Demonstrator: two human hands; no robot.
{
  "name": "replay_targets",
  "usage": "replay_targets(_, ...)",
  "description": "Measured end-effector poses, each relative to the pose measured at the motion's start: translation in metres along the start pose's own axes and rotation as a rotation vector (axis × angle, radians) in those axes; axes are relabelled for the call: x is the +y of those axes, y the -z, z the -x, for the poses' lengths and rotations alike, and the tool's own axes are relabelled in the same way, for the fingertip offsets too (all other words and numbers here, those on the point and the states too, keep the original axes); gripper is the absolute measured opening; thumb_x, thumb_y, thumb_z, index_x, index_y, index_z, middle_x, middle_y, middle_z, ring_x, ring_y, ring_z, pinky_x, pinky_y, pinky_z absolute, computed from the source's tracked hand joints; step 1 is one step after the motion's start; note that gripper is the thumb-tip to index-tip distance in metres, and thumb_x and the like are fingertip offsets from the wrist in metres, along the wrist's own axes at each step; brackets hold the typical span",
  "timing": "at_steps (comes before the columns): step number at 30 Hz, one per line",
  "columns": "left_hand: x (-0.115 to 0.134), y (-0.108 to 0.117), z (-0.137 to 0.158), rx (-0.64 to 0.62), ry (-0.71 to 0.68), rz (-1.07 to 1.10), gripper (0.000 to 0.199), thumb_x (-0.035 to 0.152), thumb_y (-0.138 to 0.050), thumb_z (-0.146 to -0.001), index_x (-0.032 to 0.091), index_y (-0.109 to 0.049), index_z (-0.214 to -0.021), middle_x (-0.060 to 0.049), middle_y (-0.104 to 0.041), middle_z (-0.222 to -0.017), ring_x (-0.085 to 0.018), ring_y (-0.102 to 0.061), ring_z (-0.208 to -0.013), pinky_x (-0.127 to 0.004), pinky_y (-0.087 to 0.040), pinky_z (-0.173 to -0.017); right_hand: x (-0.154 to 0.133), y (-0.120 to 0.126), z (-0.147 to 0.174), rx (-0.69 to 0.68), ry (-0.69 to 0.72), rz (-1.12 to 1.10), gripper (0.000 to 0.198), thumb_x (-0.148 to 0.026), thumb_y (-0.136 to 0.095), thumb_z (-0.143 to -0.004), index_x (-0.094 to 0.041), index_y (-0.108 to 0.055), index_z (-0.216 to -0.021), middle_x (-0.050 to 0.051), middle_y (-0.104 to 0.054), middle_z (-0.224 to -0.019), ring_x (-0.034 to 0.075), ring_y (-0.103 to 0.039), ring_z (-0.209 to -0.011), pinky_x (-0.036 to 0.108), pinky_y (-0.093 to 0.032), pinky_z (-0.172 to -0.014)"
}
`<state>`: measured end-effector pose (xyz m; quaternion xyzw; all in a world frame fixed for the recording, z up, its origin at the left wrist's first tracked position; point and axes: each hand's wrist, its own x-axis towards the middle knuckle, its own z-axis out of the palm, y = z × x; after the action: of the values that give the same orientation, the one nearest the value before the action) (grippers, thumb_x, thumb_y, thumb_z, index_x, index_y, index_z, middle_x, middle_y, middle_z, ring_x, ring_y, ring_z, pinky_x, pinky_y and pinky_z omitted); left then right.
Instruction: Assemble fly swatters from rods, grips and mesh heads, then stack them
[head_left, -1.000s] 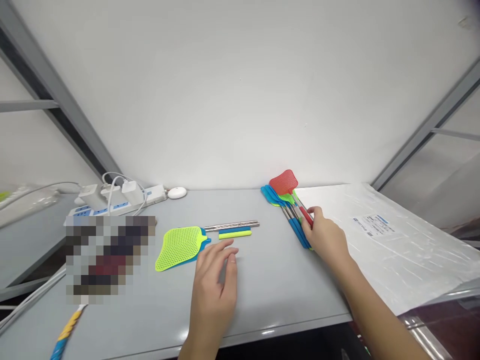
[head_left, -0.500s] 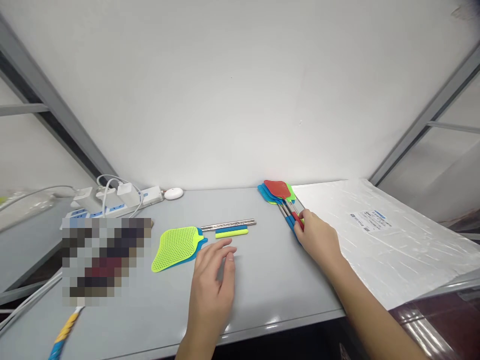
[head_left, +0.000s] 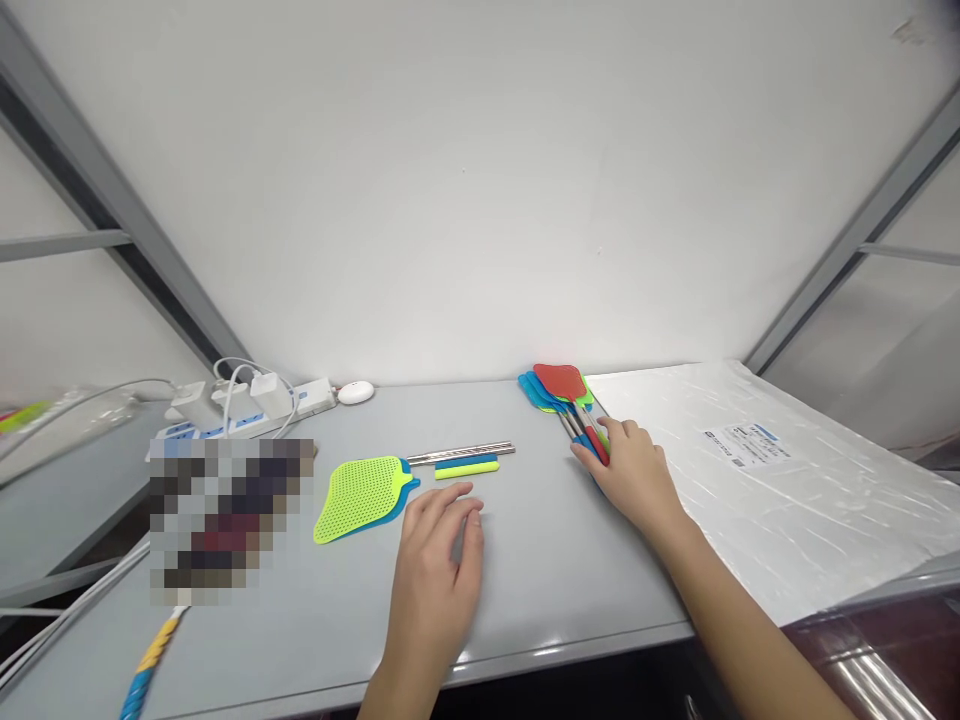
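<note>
A pile of fly swatters with a red one [head_left: 561, 381] on top lies at the back right, with blue and green heads showing under it. My right hand [head_left: 626, 470] is over their handles, thumb and fingers apart around the red handle [head_left: 596, 440], not closed on it. My left hand [head_left: 442, 550] hovers above the table's front, empty, its fingers loosely bent and apart. Just beyond it lie a yellow-green swatter head [head_left: 361, 495] on a blue one, thin metal rods [head_left: 461, 453], and a yellow-green grip [head_left: 466, 470] beside a blue grip.
A white power strip [head_left: 311, 397] with plugged-in chargers stands at the back left, near a white oval device [head_left: 355, 392]. A pixelated area covers something on the left; a yellow and blue cord [head_left: 154, 655] comes out of it. A white sheet with a label [head_left: 746, 445] covers the right side.
My right hand's fingers have spread and come away from the red handle. My left hand has stayed nearly still. The view has shifted slightly.
</note>
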<state>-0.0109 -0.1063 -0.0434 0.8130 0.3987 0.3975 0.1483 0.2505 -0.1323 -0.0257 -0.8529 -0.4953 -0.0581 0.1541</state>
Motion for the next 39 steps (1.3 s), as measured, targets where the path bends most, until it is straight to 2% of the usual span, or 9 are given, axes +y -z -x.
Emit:
replay_targets(4,0.002,0.002,0.001,-0.012,0.007,0.011,0.018,0.021,-0.047,-0.092,0.023,-0.063,-0.100,-0.006,-0.060,-0.119,-0.025,-0.046,-0.116,-0.048,-0.043,-0.097,0.001,-0.002,0.002,-0.072,-0.055,-0.100,0.080,-0.060,-0.046,-0.085,-0.011,-0.025,-0.145,0.017,-0.052,-0.127,0.031,-0.051,-0.112,0.037,-0.040,-0.082)
replay_targets(7,0.003,0.002,0.002,-0.011,0.012,0.018,0.018,0.020,-0.047,-0.092,0.023,-0.063,-0.099,-0.005,-0.060,-0.119,-0.025,-0.047,-0.116,-0.046,-0.044,-0.095,0.000,-0.002,0.003,-0.137,-0.074,-0.104,0.083,-0.056,-0.048,-0.084,-0.011,-0.017,-0.148,0.017,-0.053,-0.129,0.033,-0.052,-0.111,0.037,-0.041,-0.079)
replay_targets(14,0.003,0.001,0.003,-0.022,0.011,0.034,0.018,0.019,-0.047,-0.091,0.023,-0.063,-0.100,-0.004,-0.061,-0.118,-0.023,-0.046,-0.117,-0.043,-0.044,-0.095,-0.004,-0.004,0.005,-0.148,-0.017,0.018,0.067,-0.034,-0.046,-0.086,-0.011,-0.023,-0.146,0.017,-0.056,-0.124,0.031,-0.052,-0.111,0.035,-0.041,-0.080)
replay_targets(18,0.004,0.002,0.003,-0.024,0.011,0.045,0.019,0.018,-0.047,-0.092,0.023,-0.063,-0.100,-0.005,-0.061,-0.118,-0.024,-0.046,-0.116,-0.042,-0.045,-0.094,-0.003,-0.009,0.006,-0.122,0.011,0.057,0.063,-0.029,-0.044,-0.086,-0.012,-0.026,-0.145,0.017,-0.057,-0.122,0.030,-0.051,-0.110,0.037,-0.040,-0.083)
replay_targets(26,0.004,0.001,0.002,-0.044,0.015,0.006,0.020,0.019,-0.046,-0.092,0.022,-0.064,-0.100,-0.006,-0.061,-0.118,-0.024,-0.047,-0.116,-0.044,-0.045,-0.095,-0.002,-0.009,0.009,-0.137,0.048,0.033,0.062,-0.032,-0.043,-0.088,-0.012,-0.025,-0.145,0.017,-0.057,-0.123,0.030,-0.052,-0.110,0.038,-0.041,-0.084)
replay_targets(30,0.006,0.000,-0.002,-0.082,0.038,-0.093,0.024,0.022,-0.044,-0.092,0.022,-0.063,-0.108,-0.006,-0.059,-0.125,-0.028,-0.042,-0.121,-0.049,-0.041,-0.098,-0.005,-0.001,0.011,0.002,0.032,0.089,0.065,-0.046,-0.040,-0.092,-0.013,-0.023,-0.145,0.018,-0.055,-0.126,0.033,-0.048,-0.116,0.049,-0.035,-0.093)
replay_targets(33,0.009,-0.004,-0.006,-0.142,0.080,-0.190,0.038,0.024,-0.043,-0.092,0.023,-0.053,-0.129,-0.008,-0.056,-0.133,-0.035,-0.036,-0.129,-0.053,-0.041,-0.095,-0.022,0.009,0.006,0.074,0.163,0.098,0.058,-0.048,-0.041,-0.092,-0.017,-0.033,-0.141,0.016,-0.053,-0.130,0.032,-0.047,-0.118,0.049,-0.035,-0.094)
replay_targets(36,0.011,-0.007,-0.006,-0.205,0.136,-0.242,0.051,0.025,-0.042,-0.092,0.023,-0.038,-0.143,-0.010,-0.052,-0.139,-0.038,-0.034,-0.132,-0.053,-0.041,-0.091,-0.058,0.014,-0.006,-0.036,0.420,0.033,0.049,-0.048,-0.044,-0.092,-0.019,-0.046,-0.131,0.013,-0.057,-0.126,0.030,-0.050,-0.115,0.041,-0.040,-0.089)
replay_targets(39,0.013,-0.007,-0.004,-0.206,0.177,-0.250,0.054,0.026,-0.043,-0.091,0.022,-0.036,-0.144,-0.010,-0.051,-0.139,-0.037,-0.035,-0.132,-0.052,-0.041,-0.089,-0.102,0.007,-0.021,-0.162,0.621,-0.017,0.039,-0.042,-0.045,-0.094,-0.019,-0.055,-0.124,0.010,-0.062,-0.120,0.026,-0.054,-0.109,0.035,-0.041,-0.086)
